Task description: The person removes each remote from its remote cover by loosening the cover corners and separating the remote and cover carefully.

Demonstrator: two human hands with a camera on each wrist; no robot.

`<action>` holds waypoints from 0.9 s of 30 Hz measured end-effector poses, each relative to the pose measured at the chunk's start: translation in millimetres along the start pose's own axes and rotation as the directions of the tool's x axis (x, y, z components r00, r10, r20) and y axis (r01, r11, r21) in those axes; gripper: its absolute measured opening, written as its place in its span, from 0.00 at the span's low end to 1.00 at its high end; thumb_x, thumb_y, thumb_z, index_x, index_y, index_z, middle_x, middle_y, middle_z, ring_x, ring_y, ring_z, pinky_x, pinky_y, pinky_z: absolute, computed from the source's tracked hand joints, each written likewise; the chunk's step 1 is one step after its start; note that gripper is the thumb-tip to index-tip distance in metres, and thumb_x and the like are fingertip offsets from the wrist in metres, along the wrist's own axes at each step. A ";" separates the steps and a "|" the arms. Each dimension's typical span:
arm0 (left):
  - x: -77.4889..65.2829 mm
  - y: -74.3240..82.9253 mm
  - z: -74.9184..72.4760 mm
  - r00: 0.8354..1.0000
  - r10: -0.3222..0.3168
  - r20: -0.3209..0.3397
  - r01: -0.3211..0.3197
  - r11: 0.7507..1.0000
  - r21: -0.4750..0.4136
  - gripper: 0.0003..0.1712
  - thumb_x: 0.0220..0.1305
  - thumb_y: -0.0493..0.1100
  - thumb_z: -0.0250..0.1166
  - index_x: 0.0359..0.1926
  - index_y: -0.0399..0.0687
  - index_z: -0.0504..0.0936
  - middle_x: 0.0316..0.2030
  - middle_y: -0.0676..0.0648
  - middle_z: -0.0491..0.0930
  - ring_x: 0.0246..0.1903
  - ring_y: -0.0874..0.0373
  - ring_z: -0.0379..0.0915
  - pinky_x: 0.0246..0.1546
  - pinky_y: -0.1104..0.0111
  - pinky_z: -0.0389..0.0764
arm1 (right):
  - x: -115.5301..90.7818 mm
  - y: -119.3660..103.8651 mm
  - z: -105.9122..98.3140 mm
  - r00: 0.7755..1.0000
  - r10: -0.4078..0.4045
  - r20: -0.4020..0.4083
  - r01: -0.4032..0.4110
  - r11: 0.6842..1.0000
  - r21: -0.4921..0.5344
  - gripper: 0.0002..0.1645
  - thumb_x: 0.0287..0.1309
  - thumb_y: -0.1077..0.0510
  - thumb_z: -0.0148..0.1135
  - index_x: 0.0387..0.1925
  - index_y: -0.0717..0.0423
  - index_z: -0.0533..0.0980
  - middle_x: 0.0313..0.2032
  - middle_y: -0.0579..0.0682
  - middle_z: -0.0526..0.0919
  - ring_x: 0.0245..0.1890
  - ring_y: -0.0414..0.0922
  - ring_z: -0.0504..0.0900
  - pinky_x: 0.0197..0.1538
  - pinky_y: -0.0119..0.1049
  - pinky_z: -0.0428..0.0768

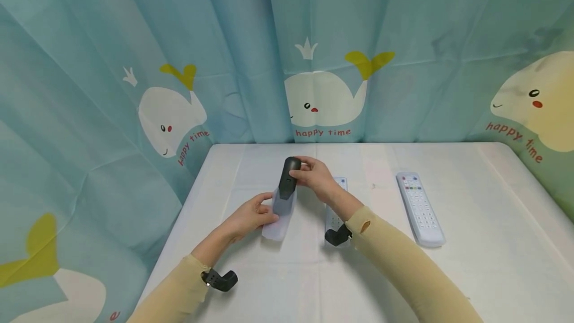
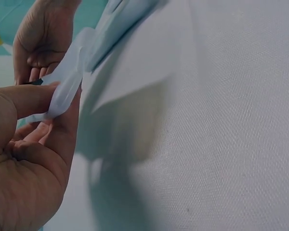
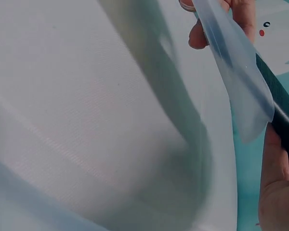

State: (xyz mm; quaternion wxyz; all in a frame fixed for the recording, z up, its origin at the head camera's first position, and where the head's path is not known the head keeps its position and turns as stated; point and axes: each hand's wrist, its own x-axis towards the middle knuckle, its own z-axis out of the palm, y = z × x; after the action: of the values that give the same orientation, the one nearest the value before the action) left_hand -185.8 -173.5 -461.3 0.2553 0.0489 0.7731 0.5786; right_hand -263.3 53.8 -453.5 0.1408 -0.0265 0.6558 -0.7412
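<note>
My left hand [image 1: 251,216] pinches a translucent soft sleeve [image 1: 279,223] between thumb and fingers, left of the table's middle. From above, my right hand [image 1: 316,176] grips a black remote control [image 1: 291,168] by its upper end. The remote's lower end sits inside the sleeve's mouth, while its upper part stands out. In the left wrist view the sleeve [image 2: 70,82] lies between the left thumb and fingers. The right wrist view shows the black remote [image 3: 278,103] partly behind the sleeve wall [image 3: 236,72].
A pale covered remote control [image 1: 421,208] lies on the white table [image 1: 484,243] at the right. Another pale remote [image 1: 333,218] lies partly hidden beneath my right forearm. A blue curtain [image 1: 242,54] with whale prints hangs behind and at the sides.
</note>
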 end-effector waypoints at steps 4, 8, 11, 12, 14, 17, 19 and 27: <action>-1.8 -2.3 -0.8 1.000 0.025 0.016 -0.025 0.999 -0.026 0.45 0.68 0.36 0.69 0.79 0.40 0.54 0.50 0.40 0.82 0.47 0.53 0.79 0.53 0.56 0.81 | 1.6 0.1 -0.3 0.999 0.001 -0.041 0.000 1.000 0.020 0.34 0.66 0.67 0.66 0.71 0.61 0.68 0.56 0.65 0.81 0.47 0.49 0.86 0.53 0.42 0.84; -2.9 -4.5 -0.6 1.000 0.021 0.023 -0.020 0.999 -0.037 0.46 0.68 0.35 0.68 0.79 0.41 0.53 0.55 0.37 0.80 0.50 0.52 0.79 0.54 0.54 0.80 | 2.5 0.2 0.1 0.997 0.010 -0.071 -0.007 0.999 0.037 0.35 0.64 0.68 0.67 0.71 0.60 0.69 0.55 0.64 0.82 0.45 0.46 0.85 0.51 0.41 0.84; -2.3 -3.9 0.6 1.000 -0.003 0.012 0.003 0.999 -0.035 0.45 0.68 0.37 0.69 0.78 0.43 0.55 0.59 0.37 0.77 0.53 0.50 0.78 0.56 0.52 0.79 | 2.7 0.7 0.8 0.997 0.009 -0.074 -0.005 0.999 0.047 0.35 0.64 0.68 0.67 0.71 0.60 0.69 0.56 0.64 0.82 0.44 0.46 0.85 0.51 0.40 0.84; -1.8 -3.3 1.1 1.000 -0.008 0.008 0.008 0.999 -0.035 0.43 0.68 0.39 0.68 0.78 0.43 0.57 0.60 0.37 0.77 0.54 0.49 0.78 0.55 0.52 0.80 | 2.3 0.9 1.1 0.997 0.007 -0.071 -0.003 0.999 0.051 0.35 0.64 0.68 0.67 0.71 0.60 0.69 0.56 0.64 0.81 0.44 0.46 0.85 0.52 0.41 0.84; -0.1 -1.6 2.2 1.000 -0.016 -0.004 0.016 0.999 -0.039 0.39 0.70 0.41 0.67 0.75 0.41 0.60 0.59 0.38 0.78 0.54 0.48 0.78 0.54 0.53 0.80 | 1.0 1.3 1.8 0.998 0.009 -0.060 -0.006 0.998 0.057 0.35 0.64 0.67 0.67 0.71 0.61 0.69 0.56 0.64 0.81 0.46 0.47 0.86 0.53 0.41 0.83; 2.2 0.9 3.6 0.999 -0.024 -0.021 0.023 0.997 -0.069 0.32 0.72 0.43 0.66 0.70 0.39 0.64 0.55 0.39 0.81 0.52 0.49 0.79 0.51 0.57 0.81 | -1.0 2.4 2.6 1.000 0.017 -0.026 -0.015 0.998 0.066 0.35 0.64 0.66 0.68 0.70 0.64 0.68 0.57 0.63 0.81 0.49 0.48 0.86 0.55 0.42 0.82; 3.2 1.7 4.4 0.999 -0.017 -0.029 0.015 0.996 -0.086 0.30 0.72 0.41 0.65 0.68 0.37 0.65 0.53 0.39 0.83 0.51 0.49 0.80 0.49 0.58 0.82 | -2.0 3.2 3.1 1.000 0.021 0.001 -0.021 0.997 0.070 0.35 0.64 0.65 0.68 0.70 0.65 0.67 0.58 0.62 0.81 0.50 0.49 0.85 0.56 0.42 0.82; 3.6 -0.5 4.7 0.998 -0.010 -0.065 0.002 0.993 -0.116 0.30 0.71 0.39 0.66 0.69 0.40 0.67 0.51 0.37 0.84 0.49 0.51 0.81 0.46 0.60 0.82 | -4.8 1.8 1.7 0.997 -0.006 0.078 0.003 0.999 0.041 0.35 0.64 0.66 0.66 0.70 0.67 0.66 0.54 0.63 0.83 0.47 0.47 0.87 0.56 0.43 0.82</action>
State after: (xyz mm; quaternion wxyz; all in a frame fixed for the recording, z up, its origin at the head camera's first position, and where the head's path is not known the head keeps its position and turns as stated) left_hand -186.7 -168.2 -463.9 0.2339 0.0128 0.7463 0.6231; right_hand -258.0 53.1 -454.3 0.1654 -0.0541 0.6346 -0.7530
